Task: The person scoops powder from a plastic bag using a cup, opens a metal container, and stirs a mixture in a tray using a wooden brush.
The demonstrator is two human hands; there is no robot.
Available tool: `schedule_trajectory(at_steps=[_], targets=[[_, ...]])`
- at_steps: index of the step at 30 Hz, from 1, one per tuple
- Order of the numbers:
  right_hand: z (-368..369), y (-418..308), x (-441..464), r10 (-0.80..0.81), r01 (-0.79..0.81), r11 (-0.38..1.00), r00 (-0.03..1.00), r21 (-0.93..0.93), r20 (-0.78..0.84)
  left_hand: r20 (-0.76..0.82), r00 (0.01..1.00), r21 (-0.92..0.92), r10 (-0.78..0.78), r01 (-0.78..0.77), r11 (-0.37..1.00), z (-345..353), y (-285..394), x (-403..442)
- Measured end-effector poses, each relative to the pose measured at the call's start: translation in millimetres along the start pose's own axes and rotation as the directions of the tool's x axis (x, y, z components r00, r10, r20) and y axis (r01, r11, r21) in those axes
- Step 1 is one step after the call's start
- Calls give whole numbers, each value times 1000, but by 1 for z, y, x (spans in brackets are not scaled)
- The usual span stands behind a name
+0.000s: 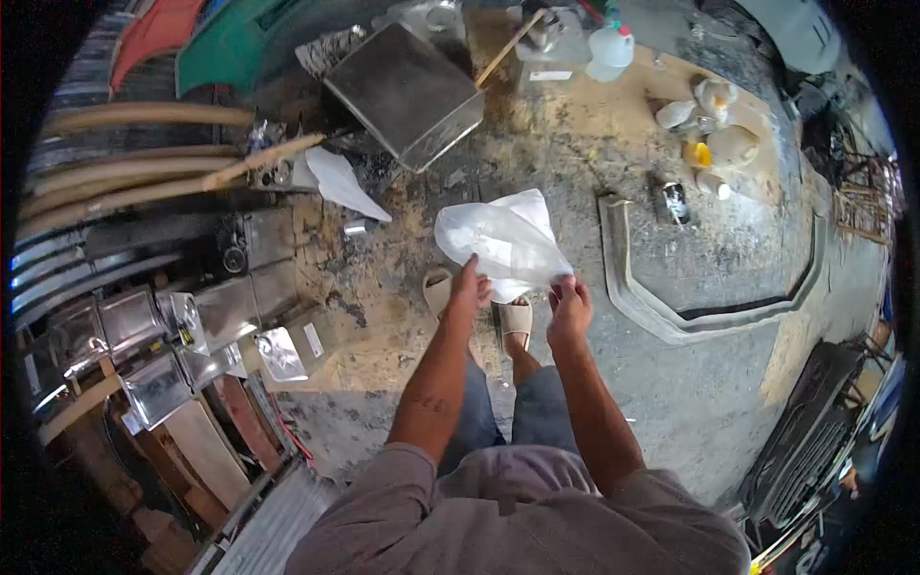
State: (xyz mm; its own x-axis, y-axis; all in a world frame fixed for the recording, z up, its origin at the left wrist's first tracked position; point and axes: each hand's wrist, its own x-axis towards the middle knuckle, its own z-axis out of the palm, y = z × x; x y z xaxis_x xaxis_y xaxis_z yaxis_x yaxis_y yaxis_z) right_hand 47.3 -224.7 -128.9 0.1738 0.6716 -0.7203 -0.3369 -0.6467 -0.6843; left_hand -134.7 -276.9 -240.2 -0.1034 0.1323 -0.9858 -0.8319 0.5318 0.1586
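A thin white translucent sheet or bag is spread out in front of me, above my feet. My left hand is at its lower left edge, with the fingers partly hidden against it. At its lower right corner, my right hand pinches the material between thumb and fingers. Both sandals show below the sheet. Another white sheet lies to the upper left, near a small metal can.
A large dark box stands ahead. A grey angular frame lies at the right. Bottles and containers are at the upper right, a jug at the top. Metal trays and wooden poles are at the left.
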Motion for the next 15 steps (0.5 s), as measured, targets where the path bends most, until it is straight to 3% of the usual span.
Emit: schedule_trajectory(at_steps=[1, 4, 5, 6, 8, 12, 14, 15], targets=[[-7, 10, 7, 22, -22, 1000, 1000, 11, -2, -24, 989, -62, -145, 143, 988, 2, -11, 25], [-28, 30, 18, -8, 7, 1000, 1000, 25, 21, -99, 989, -308, -113, 77, 948, 6, -51, 55], [-34, 30, 23, 10, -12, 998, 1000, -69, -25, -118, 982, -324, -145, 100, 941, -6, -62, 74], [-43, 33, 29, 7, -12, 996, 999, -93, -50, 50, 996, -306, 69, -50, 951, -16, -80, 90], [-63, 39, 43, -26, 21, 993, 999, -117, -39, 106, 988, -554, 112, -35, 832, -16, -83, 108], [-82, 39, 69, -48, 53, 968, 999, -247, 26, 145, 983, -509, 109, -20, 860, -28, -83, 113], [-77, 34, 74, -61, 78, 957, 996, -279, 67, -100, 991, -360, -94, 52, 932, -22, -71, 117], [-80, 32, 78, -68, 89, 946, 995, -311, 78, -100, 990, -364, -96, 54, 930, -21, -72, 131]])
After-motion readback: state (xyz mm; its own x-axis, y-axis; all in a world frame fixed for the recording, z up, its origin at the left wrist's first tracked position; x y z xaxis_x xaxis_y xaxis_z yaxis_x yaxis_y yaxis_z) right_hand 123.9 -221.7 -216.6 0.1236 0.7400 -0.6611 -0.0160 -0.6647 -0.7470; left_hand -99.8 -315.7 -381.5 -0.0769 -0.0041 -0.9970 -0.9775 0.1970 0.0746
